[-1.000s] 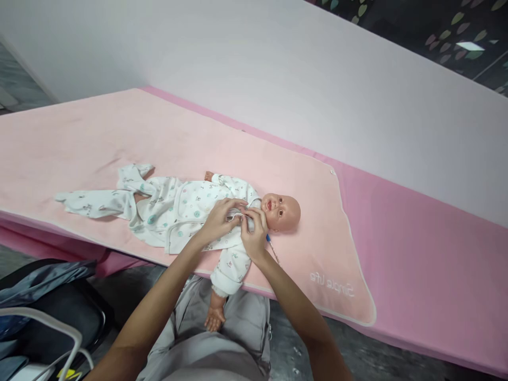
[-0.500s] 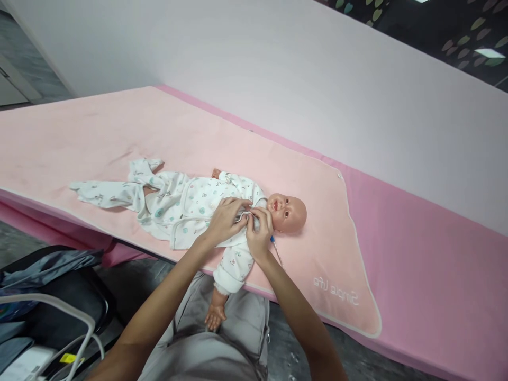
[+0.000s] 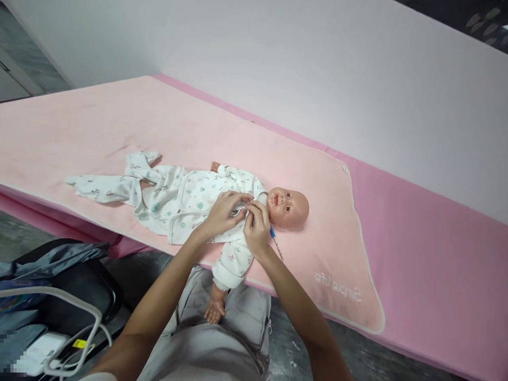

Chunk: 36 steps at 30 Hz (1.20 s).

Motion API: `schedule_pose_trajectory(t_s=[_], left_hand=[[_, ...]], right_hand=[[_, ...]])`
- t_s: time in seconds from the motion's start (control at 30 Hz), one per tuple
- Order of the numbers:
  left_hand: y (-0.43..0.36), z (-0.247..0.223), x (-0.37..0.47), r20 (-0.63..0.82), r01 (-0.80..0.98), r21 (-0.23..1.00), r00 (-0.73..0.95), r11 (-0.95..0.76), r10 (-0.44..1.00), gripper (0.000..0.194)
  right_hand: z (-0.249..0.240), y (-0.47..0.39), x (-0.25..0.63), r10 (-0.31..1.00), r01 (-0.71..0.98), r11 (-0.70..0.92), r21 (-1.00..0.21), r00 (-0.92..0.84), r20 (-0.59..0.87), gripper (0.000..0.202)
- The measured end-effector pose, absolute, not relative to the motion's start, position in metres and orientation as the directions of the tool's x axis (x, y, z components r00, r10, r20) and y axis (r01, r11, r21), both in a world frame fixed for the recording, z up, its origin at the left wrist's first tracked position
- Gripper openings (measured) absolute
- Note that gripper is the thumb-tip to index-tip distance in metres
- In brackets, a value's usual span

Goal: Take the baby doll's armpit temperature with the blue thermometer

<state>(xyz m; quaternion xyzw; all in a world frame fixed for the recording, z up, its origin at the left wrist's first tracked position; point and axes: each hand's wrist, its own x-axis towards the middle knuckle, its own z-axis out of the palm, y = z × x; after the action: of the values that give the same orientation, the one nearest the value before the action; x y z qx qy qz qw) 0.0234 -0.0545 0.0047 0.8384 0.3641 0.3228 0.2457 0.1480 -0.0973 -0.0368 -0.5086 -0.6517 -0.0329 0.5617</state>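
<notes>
A baby doll (image 3: 289,207) lies on its back on a pale pink mat, its head to the right. It wears a white printed baby shirt (image 3: 206,185) and matching baby trousers (image 3: 159,203). My left hand (image 3: 225,216) pinches the front edge of the shirt at the upper chest, below the doll's chin. Right beside it, my right hand (image 3: 257,225) also has its fingers closed on that edge, and the two hands' fingertips almost meet. What lies between the fingertips is mostly hidden. One doll arm (image 3: 216,301) hangs over the near edge against my lap.
A thin blue-tipped stick (image 3: 277,244) lies by my right wrist. The pale pink mat (image 3: 337,238) covers a pink-clothed table (image 3: 432,254) along a white wall (image 3: 297,69). At lower left stands a black chair (image 3: 87,291) with cloth, near a white curved tube (image 3: 79,301).
My view has shifted slightly. Both hands stay at the doll's upper chest, with small finger movements. The pale strip seen between the fingers earlier is now mostly covered.
</notes>
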Motion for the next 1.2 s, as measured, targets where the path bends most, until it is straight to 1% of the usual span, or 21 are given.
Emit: schedule_pose_trajectory(t_s=[0.13, 0.27, 0.43, 0.6, 0.67, 0.77, 0.9, 1.03, 1.2], left_hand=[[-0.054, 0.005, 0.022, 0.362, 0.430, 0.664, 0.532, -0.612, 0.766, 0.033], [-0.053, 0.008, 0.023, 0.344, 0.445, 0.671, 0.521, -0.593, 0.781, 0.034], [-0.052, 0.006, 0.025, 0.343, 0.457, 0.657, 0.528, -0.600, 0.777, 0.036], [-0.054, 0.000, 0.025, 0.349, 0.478, 0.642, 0.514, -0.600, 0.783, 0.034], [-0.056, -0.002, 0.025, 0.372, 0.475, 0.634, 0.504, -0.610, 0.779, 0.034], [-0.056, -0.005, 0.024, 0.397, 0.451, 0.611, 0.537, -0.651, 0.745, 0.034], [-0.055, -0.006, 0.021, 0.430, 0.430, 0.583, 0.557, -0.690, 0.711, 0.034], [-0.055, -0.007, 0.021, 0.446, 0.425, 0.551, 0.578, -0.718, 0.684, 0.035], [-0.054, -0.007, 0.023, 0.435, 0.439, 0.541, 0.584, -0.718, 0.685, 0.034]], right_hand=[[-0.036, -0.097, 0.148, 0.629, 0.710, 0.478, -0.518, 0.136, 0.766, 0.028], [-0.033, -0.097, 0.148, 0.664, 0.718, 0.448, -0.533, 0.131, 0.736, 0.029], [-0.032, -0.096, 0.149, 0.661, 0.736, 0.459, -0.497, 0.090, 0.745, 0.030], [-0.030, -0.097, 0.151, 0.672, 0.724, 0.469, -0.506, 0.080, 0.737, 0.031], [-0.029, -0.098, 0.152, 0.666, 0.732, 0.461, -0.502, 0.088, 0.741, 0.026], [-0.029, -0.097, 0.152, 0.644, 0.757, 0.450, -0.474, 0.092, 0.759, 0.021], [-0.031, -0.096, 0.151, 0.615, 0.793, 0.427, -0.434, 0.097, 0.783, 0.021], [-0.030, -0.097, 0.150, 0.599, 0.806, 0.415, -0.422, 0.107, 0.794, 0.021], [-0.031, -0.097, 0.150, 0.570, 0.815, 0.422, -0.397, 0.102, 0.815, 0.022]])
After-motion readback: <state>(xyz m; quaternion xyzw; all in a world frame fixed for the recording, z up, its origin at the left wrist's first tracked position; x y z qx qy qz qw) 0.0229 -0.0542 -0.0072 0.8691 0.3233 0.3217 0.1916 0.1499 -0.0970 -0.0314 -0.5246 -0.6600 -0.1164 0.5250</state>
